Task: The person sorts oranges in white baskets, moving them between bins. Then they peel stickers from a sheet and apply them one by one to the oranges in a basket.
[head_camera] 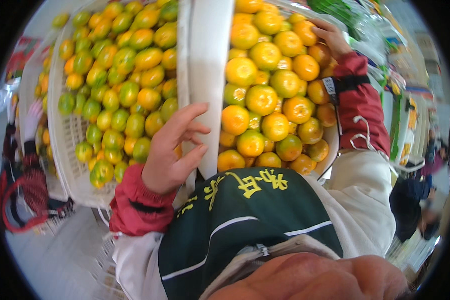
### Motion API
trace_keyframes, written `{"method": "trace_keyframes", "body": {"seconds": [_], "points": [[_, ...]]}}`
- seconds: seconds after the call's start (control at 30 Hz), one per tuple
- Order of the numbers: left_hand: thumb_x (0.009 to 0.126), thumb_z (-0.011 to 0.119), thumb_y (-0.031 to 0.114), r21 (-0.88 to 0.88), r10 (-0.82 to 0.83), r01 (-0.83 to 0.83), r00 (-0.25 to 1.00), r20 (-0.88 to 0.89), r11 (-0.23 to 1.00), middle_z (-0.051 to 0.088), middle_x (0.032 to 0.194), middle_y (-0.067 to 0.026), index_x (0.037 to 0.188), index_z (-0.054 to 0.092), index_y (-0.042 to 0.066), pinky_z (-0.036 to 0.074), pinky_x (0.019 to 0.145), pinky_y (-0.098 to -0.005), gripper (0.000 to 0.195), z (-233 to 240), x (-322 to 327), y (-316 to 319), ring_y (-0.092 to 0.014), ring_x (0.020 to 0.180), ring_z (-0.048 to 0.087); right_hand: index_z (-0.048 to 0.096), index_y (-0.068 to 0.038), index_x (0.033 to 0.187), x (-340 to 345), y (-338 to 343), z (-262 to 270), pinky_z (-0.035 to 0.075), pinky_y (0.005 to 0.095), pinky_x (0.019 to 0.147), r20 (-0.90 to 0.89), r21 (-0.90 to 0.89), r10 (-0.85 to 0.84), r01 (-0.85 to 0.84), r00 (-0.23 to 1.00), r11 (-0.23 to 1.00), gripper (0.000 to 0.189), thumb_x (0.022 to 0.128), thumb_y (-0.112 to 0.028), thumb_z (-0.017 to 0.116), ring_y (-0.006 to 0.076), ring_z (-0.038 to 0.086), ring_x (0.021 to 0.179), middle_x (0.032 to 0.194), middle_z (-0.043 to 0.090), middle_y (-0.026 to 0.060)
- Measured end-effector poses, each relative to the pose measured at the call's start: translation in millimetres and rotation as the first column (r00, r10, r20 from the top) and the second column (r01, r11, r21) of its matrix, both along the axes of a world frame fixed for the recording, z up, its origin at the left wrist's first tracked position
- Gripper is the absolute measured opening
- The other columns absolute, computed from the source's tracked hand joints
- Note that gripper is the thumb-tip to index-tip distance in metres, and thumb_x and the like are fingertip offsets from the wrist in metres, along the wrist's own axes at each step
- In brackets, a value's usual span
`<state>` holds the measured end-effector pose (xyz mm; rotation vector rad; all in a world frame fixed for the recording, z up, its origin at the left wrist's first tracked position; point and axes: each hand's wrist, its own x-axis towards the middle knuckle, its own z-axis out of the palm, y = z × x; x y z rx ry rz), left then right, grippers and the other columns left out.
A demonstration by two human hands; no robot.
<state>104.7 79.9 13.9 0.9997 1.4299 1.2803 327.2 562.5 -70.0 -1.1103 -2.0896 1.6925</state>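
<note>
My left hand [174, 148] hovers over the white divider [206, 86] between two fruit crates. Its fingers are apart and hold nothing. On the far right side, my right hand [333, 36] reaches over the heap of orange tangerines [262, 99]. Its fingertips touch a tangerine [305, 33] near the crate's rim; whether they grip it is hard to see, since part of the hand is hidden. Left of the divider, greener tangerines [129, 93] fill a white plastic crate [62, 150]. Red sleeve covers are on both my forearms.
At the left, another person's hand [34, 112] is beside a further crate of fruit. Green produce and clear plastic bags [371, 35] lie past my right hand. A person in dark clothes [410, 206] is behind on the right. Grey floor [67, 255] shows at lower left.
</note>
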Motion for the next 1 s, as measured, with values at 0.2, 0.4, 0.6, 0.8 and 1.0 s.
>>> {"method": "trace_keyframes", "body": {"seconds": [0.2,0.4,0.6,0.8,1.0], "points": [[0.078,0.067,0.000,0.212,-0.058,0.124,0.955,-0.292,0.969,0.053,0.128,-0.0152,0.132,0.049,0.003,0.052,0.079,-0.0307,0.057,-2,8,-2,-0.022,0.097,0.062,0.058,-0.007,0.130,-5,-11,-10,0.050,0.0336,0.088,0.298,0.761,0.026,-0.254,0.954,0.597,0.038,0.093,-0.013,0.051,0.0250,0.064,0.104,0.116,0.067,0.0133],[0.078,0.072,0.014,0.193,-0.208,0.342,0.841,-0.500,0.920,0.056,0.121,-0.0150,0.118,0.053,0.003,0.052,0.081,-0.0407,0.046,-4,29,-12,-0.036,0.100,0.061,0.052,-0.011,0.134,-1,3,-17,0.048,0.0428,0.091,0.551,0.804,-0.008,-0.528,0.835,0.274,0.050,0.085,-0.007,0.056,0.0390,0.058,0.112,0.124,0.060,0.0209],[0.078,0.071,0.011,0.374,0.237,0.052,0.690,-0.684,0.926,0.064,0.106,-0.0144,0.113,0.060,0.004,0.053,0.080,-0.0360,0.038,-1,-44,-47,-0.032,0.095,0.063,0.043,-0.011,0.144,-2,-11,58,0.044,0.0350,0.098,0.288,0.708,0.087,-0.273,0.954,0.651,0.051,0.096,-0.021,0.056,0.0243,0.059,0.112,0.131,0.057,0.0165],[0.078,0.070,0.017,-0.519,-0.446,-0.287,0.282,-0.849,0.805,0.062,0.107,-0.0184,0.113,0.057,0.007,0.051,0.084,-0.0464,0.039,-40,-137,-112,-0.038,0.100,0.062,0.048,-0.004,0.140,24,-117,114,0.040,0.0318,0.102,0.171,0.318,0.279,-0.321,0.945,0.892,0.049,0.096,-0.025,0.058,0.0197,0.056,0.114,0.131,0.057,0.0104],[0.076,0.072,0.025,-0.525,-0.458,-0.312,0.265,-0.848,0.792,0.058,0.114,-0.0217,0.112,0.052,0.005,0.049,0.087,-0.0459,0.046,-72,-159,-112,-0.041,0.102,0.060,0.051,-0.001,0.135,43,-159,96,0.040,0.0304,0.100,0.220,0.189,0.438,-0.478,0.872,0.858,0.043,0.096,-0.016,0.058,0.0185,0.054,0.110,0.125,0.058,0.0083]]}}
